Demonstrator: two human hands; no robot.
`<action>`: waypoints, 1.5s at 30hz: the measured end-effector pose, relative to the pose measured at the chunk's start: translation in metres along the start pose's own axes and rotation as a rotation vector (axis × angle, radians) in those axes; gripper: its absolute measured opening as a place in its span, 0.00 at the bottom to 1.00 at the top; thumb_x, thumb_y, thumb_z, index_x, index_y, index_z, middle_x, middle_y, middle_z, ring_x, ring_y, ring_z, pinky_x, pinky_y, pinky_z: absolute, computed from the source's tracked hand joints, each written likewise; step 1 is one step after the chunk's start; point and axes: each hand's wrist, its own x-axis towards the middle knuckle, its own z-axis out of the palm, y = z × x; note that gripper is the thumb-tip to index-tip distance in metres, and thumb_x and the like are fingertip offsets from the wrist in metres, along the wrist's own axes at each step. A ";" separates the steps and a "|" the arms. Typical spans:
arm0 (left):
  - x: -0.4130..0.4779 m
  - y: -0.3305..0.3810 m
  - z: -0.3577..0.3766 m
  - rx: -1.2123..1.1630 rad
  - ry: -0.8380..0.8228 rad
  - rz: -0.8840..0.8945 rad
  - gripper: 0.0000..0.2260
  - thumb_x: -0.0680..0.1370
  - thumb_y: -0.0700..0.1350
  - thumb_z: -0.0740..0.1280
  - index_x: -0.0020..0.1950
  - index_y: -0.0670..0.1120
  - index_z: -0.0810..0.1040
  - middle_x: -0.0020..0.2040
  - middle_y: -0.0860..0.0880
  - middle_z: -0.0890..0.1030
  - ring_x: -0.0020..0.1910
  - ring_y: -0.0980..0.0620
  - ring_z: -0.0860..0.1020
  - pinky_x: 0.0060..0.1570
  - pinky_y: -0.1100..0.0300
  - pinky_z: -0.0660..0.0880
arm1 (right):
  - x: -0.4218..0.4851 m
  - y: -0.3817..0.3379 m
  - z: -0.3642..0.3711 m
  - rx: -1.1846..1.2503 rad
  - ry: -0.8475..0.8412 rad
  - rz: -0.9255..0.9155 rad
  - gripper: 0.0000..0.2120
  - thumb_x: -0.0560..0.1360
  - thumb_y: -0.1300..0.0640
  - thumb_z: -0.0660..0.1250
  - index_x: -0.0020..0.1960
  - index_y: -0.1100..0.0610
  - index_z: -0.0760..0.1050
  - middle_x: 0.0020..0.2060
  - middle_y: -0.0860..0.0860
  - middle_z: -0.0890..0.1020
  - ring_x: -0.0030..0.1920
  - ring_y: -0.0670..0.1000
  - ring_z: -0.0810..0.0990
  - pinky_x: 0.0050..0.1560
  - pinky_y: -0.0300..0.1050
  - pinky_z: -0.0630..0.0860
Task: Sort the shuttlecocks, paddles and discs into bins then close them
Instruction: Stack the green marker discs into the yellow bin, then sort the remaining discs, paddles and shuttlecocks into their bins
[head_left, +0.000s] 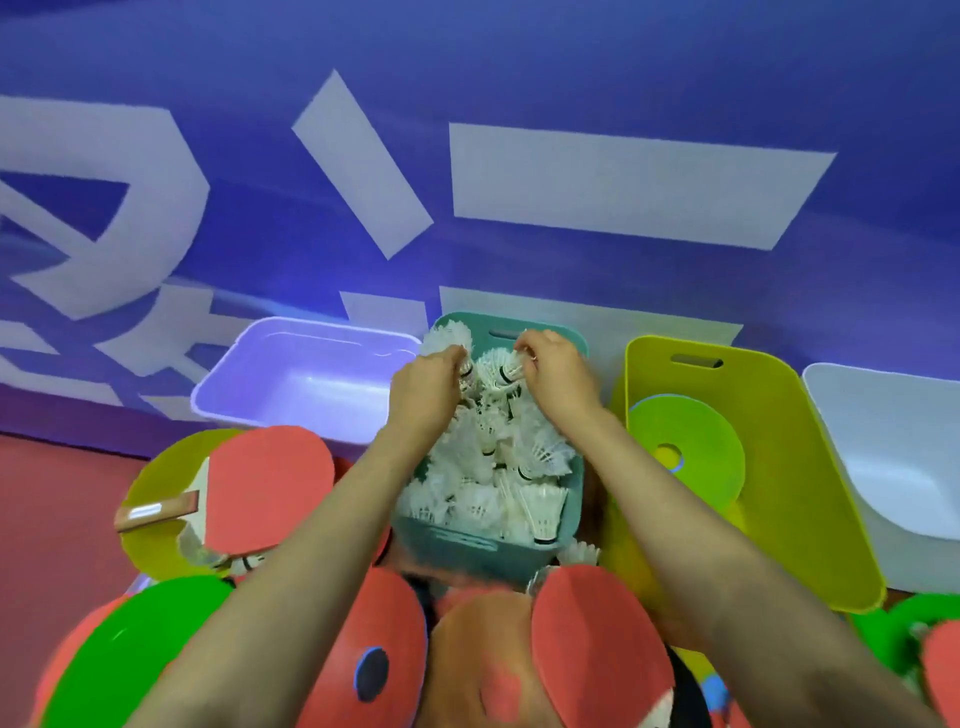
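A teal bin (467, 548) in the middle is heaped with several white shuttlecocks (519, 493). Over its far end my left hand (426, 395) grips a white shuttlecock (449, 335), feathers pointing away. Beside it my right hand (558, 376) pinches another shuttlecock (498, 366) by its feathers. A yellow bin (769, 467) to the right holds a green disc (691, 441). On the left an empty lilac bin (311, 379) stands. A red paddle (270, 483) with a wooden handle lies on a yellow disc (156, 488).
A white bin (893, 441) stands at the far right. Near me lie more red paddles (597, 649), a green disc (130, 654), an orange disc with a dark hole (371, 670) and loose shuttlecocks (579, 553). A blue wall with white lettering (623, 182) rises behind the bins.
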 end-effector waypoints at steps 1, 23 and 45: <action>0.014 -0.004 0.008 0.022 -0.058 0.014 0.16 0.78 0.37 0.58 0.63 0.48 0.74 0.51 0.41 0.81 0.50 0.38 0.78 0.43 0.53 0.72 | 0.010 -0.002 0.007 -0.043 -0.001 0.009 0.13 0.77 0.62 0.58 0.59 0.56 0.74 0.55 0.55 0.79 0.54 0.59 0.77 0.50 0.51 0.74; 0.071 -0.026 0.044 0.209 -0.301 0.200 0.13 0.74 0.30 0.58 0.53 0.39 0.77 0.50 0.40 0.80 0.50 0.39 0.79 0.45 0.52 0.74 | 0.053 0.013 0.060 -0.247 -0.329 0.083 0.16 0.75 0.65 0.63 0.62 0.58 0.73 0.59 0.56 0.77 0.58 0.57 0.75 0.57 0.49 0.73; -0.191 0.076 0.030 -0.386 -0.034 0.458 0.10 0.75 0.44 0.59 0.51 0.45 0.78 0.48 0.48 0.78 0.48 0.46 0.76 0.47 0.52 0.74 | -0.228 0.043 -0.075 0.124 -0.054 -0.033 0.14 0.74 0.55 0.64 0.58 0.58 0.77 0.53 0.52 0.80 0.55 0.52 0.77 0.57 0.40 0.69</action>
